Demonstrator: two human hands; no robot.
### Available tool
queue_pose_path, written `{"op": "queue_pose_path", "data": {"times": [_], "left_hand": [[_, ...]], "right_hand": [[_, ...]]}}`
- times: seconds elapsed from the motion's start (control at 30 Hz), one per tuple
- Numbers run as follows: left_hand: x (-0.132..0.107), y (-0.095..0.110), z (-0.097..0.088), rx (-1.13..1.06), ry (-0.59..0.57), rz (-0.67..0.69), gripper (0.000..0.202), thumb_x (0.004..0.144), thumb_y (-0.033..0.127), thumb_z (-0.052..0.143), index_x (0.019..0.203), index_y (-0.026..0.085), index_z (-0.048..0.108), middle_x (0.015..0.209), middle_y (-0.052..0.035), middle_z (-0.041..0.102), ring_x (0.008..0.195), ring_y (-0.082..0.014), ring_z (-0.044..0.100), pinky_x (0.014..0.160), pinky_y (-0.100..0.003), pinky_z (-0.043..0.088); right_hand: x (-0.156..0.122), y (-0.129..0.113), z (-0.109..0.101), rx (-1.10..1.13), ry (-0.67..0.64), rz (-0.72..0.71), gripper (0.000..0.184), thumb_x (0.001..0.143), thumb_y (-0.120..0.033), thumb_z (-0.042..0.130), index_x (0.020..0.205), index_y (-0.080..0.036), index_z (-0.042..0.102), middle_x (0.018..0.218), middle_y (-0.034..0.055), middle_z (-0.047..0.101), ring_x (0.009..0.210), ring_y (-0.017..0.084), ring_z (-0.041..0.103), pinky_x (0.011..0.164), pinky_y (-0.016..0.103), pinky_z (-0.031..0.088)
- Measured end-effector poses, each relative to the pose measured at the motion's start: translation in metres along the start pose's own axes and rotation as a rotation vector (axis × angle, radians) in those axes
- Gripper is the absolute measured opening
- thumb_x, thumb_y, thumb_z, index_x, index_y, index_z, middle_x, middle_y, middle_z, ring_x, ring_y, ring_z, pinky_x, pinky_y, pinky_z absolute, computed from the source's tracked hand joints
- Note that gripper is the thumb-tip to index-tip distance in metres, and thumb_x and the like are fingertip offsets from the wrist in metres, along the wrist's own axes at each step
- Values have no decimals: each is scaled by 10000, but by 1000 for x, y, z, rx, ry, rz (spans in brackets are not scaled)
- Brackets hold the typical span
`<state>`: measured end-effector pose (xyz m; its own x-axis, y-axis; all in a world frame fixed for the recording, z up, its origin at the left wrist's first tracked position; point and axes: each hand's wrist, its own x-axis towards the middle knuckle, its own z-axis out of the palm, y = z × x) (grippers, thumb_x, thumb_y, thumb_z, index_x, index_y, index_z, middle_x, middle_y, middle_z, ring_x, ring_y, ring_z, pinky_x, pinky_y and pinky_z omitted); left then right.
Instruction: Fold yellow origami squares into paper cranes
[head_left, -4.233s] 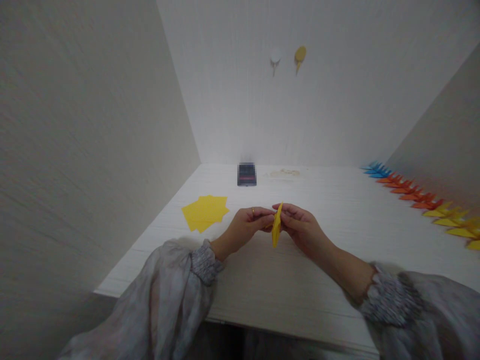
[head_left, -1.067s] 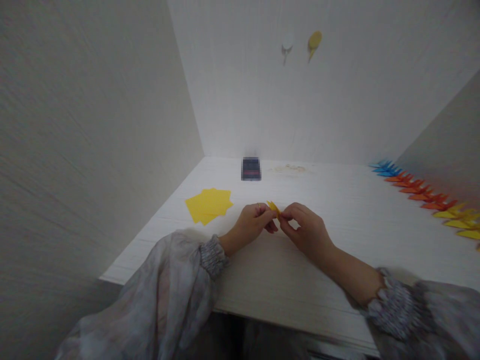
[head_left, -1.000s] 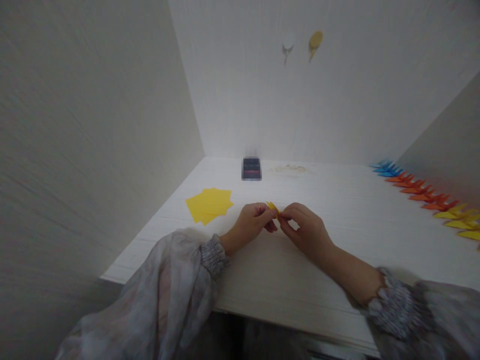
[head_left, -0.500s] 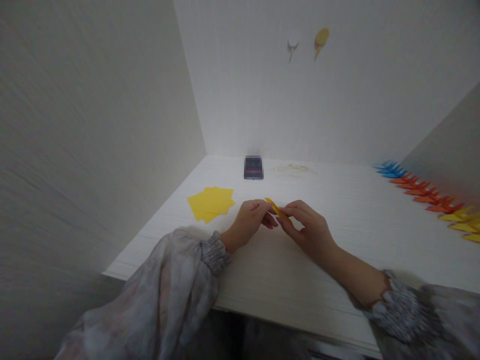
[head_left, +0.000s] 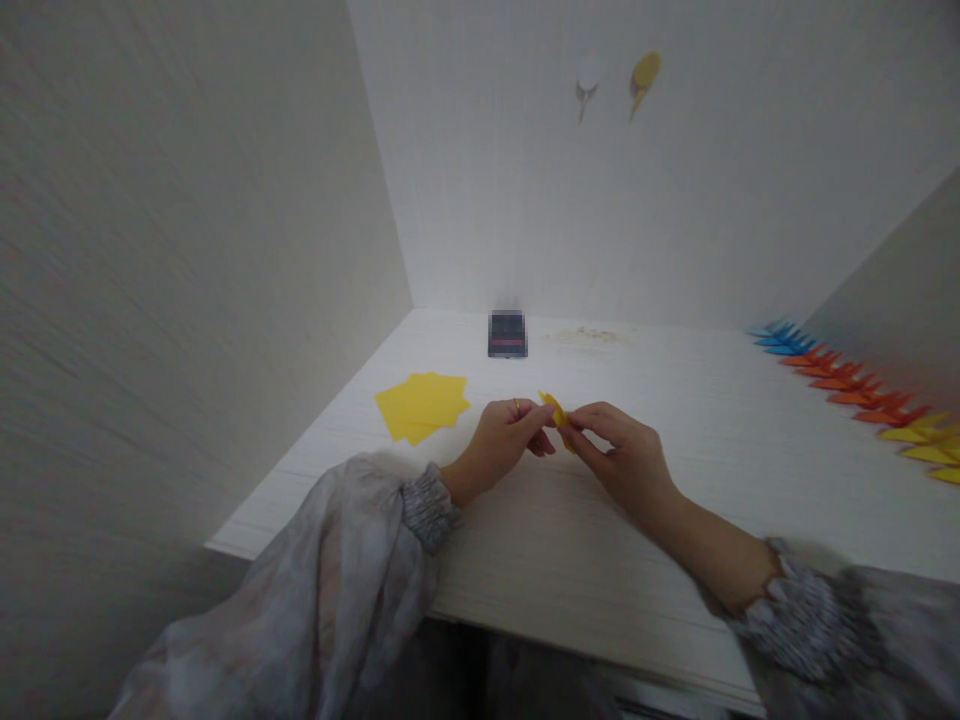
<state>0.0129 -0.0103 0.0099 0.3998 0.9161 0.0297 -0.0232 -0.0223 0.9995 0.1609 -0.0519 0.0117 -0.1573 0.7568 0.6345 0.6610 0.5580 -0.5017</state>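
Observation:
A small folded yellow paper piece (head_left: 556, 410) is pinched between both my hands just above the white table (head_left: 675, 520). My left hand (head_left: 506, 440), with a ring on one finger, grips its left side with closed fingertips. My right hand (head_left: 619, 455) pinches its right side with thumb and forefinger. Most of the paper is hidden by my fingers; only a narrow folded tip shows.
A stack of flat yellow paper sheets (head_left: 421, 404) lies to the left of my hands. A small dark device (head_left: 508, 334) sits near the back wall. Folded blue (head_left: 778, 338), orange (head_left: 844, 385) and yellow (head_left: 926, 445) paper pieces line the right edge. Two hooks (head_left: 613, 80) hang on the back wall.
The folded paper hung long and upright between my hands earlier; now it is a smaller, tighter piece, and my fingertips have shifted slightly along it.

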Motion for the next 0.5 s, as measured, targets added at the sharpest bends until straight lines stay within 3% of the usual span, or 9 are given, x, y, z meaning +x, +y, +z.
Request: {"op": "queue_pose_path", "data": {"times": [0.5], "left_hand": [[-2, 3, 1, 61, -71, 20, 289, 729, 381, 525, 648, 116, 609, 480, 2, 554, 445, -67, 502, 476, -184, 416]], "right_hand": [[-1, 3, 3, -222, 4, -75, 137, 744, -143, 476, 809, -176, 591, 760, 65, 604, 711, 174, 561, 649, 312, 467]]}}
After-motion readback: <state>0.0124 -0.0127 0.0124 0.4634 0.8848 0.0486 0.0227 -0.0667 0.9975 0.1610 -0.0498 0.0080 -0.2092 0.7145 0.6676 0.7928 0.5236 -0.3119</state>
